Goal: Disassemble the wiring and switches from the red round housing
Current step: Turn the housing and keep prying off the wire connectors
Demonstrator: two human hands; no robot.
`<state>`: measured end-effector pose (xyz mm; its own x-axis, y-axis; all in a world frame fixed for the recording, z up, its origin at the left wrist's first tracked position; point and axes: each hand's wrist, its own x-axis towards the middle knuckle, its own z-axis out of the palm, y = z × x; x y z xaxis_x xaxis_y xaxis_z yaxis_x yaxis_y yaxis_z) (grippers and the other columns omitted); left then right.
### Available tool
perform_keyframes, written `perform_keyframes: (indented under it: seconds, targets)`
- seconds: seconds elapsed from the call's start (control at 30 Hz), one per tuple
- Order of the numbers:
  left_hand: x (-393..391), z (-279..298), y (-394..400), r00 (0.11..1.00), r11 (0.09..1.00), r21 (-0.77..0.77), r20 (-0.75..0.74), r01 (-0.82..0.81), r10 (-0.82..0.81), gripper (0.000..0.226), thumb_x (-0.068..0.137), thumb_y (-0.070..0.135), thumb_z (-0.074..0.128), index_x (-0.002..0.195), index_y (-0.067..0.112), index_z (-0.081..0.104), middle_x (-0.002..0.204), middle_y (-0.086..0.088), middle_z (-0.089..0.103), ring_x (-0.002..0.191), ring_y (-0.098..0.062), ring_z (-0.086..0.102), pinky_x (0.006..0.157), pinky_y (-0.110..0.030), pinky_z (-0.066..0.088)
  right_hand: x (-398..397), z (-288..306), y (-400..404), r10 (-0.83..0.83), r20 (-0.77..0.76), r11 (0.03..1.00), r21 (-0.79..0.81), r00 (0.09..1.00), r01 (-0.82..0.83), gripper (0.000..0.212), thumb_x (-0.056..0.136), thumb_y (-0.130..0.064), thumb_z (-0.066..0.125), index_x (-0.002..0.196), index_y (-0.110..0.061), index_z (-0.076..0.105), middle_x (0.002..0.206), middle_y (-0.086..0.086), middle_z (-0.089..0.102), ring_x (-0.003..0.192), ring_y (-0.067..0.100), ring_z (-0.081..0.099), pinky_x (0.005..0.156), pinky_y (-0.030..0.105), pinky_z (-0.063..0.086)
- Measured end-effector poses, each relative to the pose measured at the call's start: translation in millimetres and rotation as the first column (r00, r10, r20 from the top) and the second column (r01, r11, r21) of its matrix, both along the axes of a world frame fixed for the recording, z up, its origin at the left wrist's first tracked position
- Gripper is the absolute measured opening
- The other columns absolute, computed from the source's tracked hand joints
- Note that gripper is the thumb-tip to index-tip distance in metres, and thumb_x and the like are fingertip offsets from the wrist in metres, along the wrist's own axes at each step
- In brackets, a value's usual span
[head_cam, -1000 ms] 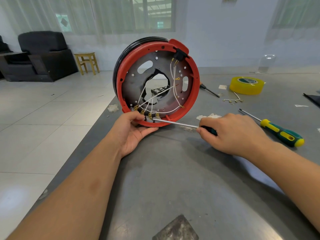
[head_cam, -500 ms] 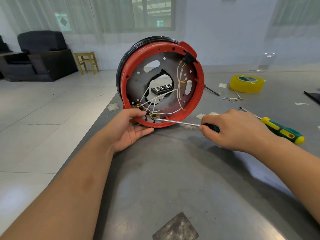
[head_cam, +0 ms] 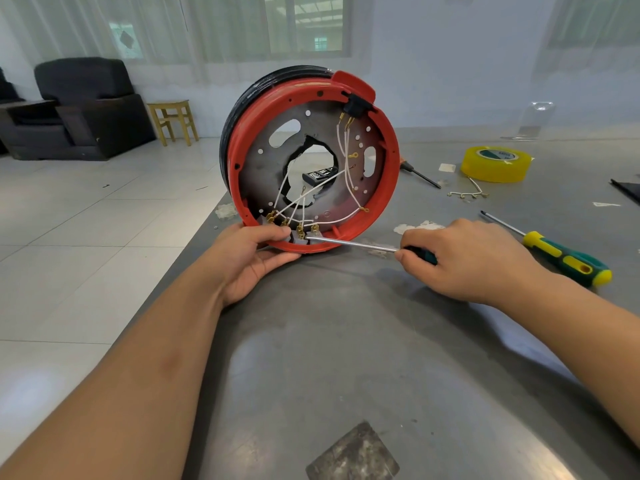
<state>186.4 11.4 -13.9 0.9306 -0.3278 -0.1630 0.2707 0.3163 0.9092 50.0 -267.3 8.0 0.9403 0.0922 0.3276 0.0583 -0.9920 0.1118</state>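
Red housing (head_cam: 388, 188) is stood on edge on the grey table (head_cam: 346, 358), near the table's left edge, open side turned toward the camera, probably so wiring and terminals can be reached. White wires (head_cam: 346, 161) are seen running from a black switch (head_cam: 354, 107) at the housing's top rim down to brass terminals (head_cam: 299, 230) at its bottom rim.

Housing is steadied at its bottom-left rim by the left hand (head_cam: 249, 261): thumb curled over the rim beside the terminals, palm and other fingers cupped under it, apparently to stop it rolling while it is worked on.

A screwdriver (head_cam: 353, 244) is gripped in the right hand (head_cam: 471, 261), fingers closed round its dark handle, just right of the housing. Shaft is laid almost level, tip set at the terminals w/ the left thumb just beside it; likely a terminal screw is being loosened or a connector pried. Exact contact pt can't be told.

Further right of the housing: a spare green-yellow screwdriver (head_cam: 561, 258), a yellow tape roll (head_cam: 495, 164), a loose wire piece (head_cam: 469, 192), apparently removed already. Most wiring is not yet off.
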Motion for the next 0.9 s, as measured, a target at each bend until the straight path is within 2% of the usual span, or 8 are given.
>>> perform_keyframes:
  seconds: [0.13,0.3,0.53,0.67,0.77,0.9]
  targets:
    - [-1.7,0.4,1.6,1.0,1.0,-0.021,0.013,0.014,-0.013,0.041,0.091,-0.01,0.068,0.131,-0.006,0.059,0.114,-0.025,0.073,0.102,-0.036,0.078,0.077,-0.04,0.066,0.5,-2.1,-1.5,0.008,0.007,1.0,0.017,1.0,-0.008,0.045,0.092,-0.068,0.022,0.107,-0.044,0.056,0.07,-0.014,0.049,0.064,0.01,0.053,0.051,0.028,0.047]
    - [-2.4,-0.3,5.0,0.998,0.997,-0.043,0.016,0.061,-0.06,0.057,0.091,-0.011,0.068,0.144,-0.011,0.049,0.136,-0.033,0.064,0.113,-0.04,0.074,0.084,-0.043,0.066,4.3,-9.0,-4.6,-0.003,-0.019,0.995,0.098,1.0,0.004,0.044,0.091,-0.069,0.025,0.104,-0.042,0.058,0.073,-0.016,0.049,0.064,0.006,0.049,0.053,0.027,0.039]
    - [-4.2,0.7,7.1,0.994,0.994,-0.036,0.042,0.105,-0.103,0.073,0.074,-0.006,0.075,0.142,-0.011,0.05,0.129,-0.032,0.069,0.113,-0.04,0.074,0.087,-0.042,0.065,6.9,-9.3,-11.6,0.043,-0.132,0.943,0.333,0.99,0.003,0.039,0.088,-0.07,0.031,0.092,-0.048,0.063,0.074,-0.02,0.06,0.07,0.004,0.056,0.062,0.031,0.049]
    - [-5.8,0.9,7.0,0.993,0.994,-0.03,0.054,0.103,-0.101,0.077,0.072,-0.006,0.076,0.143,-0.013,0.048,0.128,-0.033,0.068,0.111,-0.041,0.074,0.084,-0.042,0.065,7.9,-8.6,-13.6,0.06,-0.151,0.937,0.349,0.987,-0.003,0.037,0.089,-0.069,0.032,0.092,-0.049,0.063,0.075,-0.019,0.062,0.071,0.004,0.057,0.065,0.033,0.052]
    - [-7.2,0.9,5.8,0.993,0.995,-0.019,0.068,0.094,-0.092,0.078,0.072,-0.007,0.075,0.145,-0.014,0.046,0.133,-0.035,0.065,0.109,-0.04,0.075,0.081,-0.04,0.066,8.8,-9.3,-13.5,0.075,-0.162,0.945,0.327,0.984,-0.018,0.034,0.09,-0.069,0.033,0.091,-0.05,0.061,0.075,-0.021,0.059,0.071,0.002,0.055,0.062,0.03,0.047]
    - [-5.8,-0.1,5.9,0.993,0.995,0.002,0.074,0.095,-0.095,0.07,0.077,-0.009,0.074,0.143,-0.011,0.05,0.135,-0.034,0.064,0.11,-0.039,0.075,0.083,-0.04,0.066,9.4,-8.6,-12.3,0.067,-0.179,0.947,0.32,0.982,-0.007,0.032,0.09,-0.069,0.032,0.09,-0.052,0.059,0.078,-0.021,0.059,0.074,0.003,0.055,0.066,0.033,0.05]
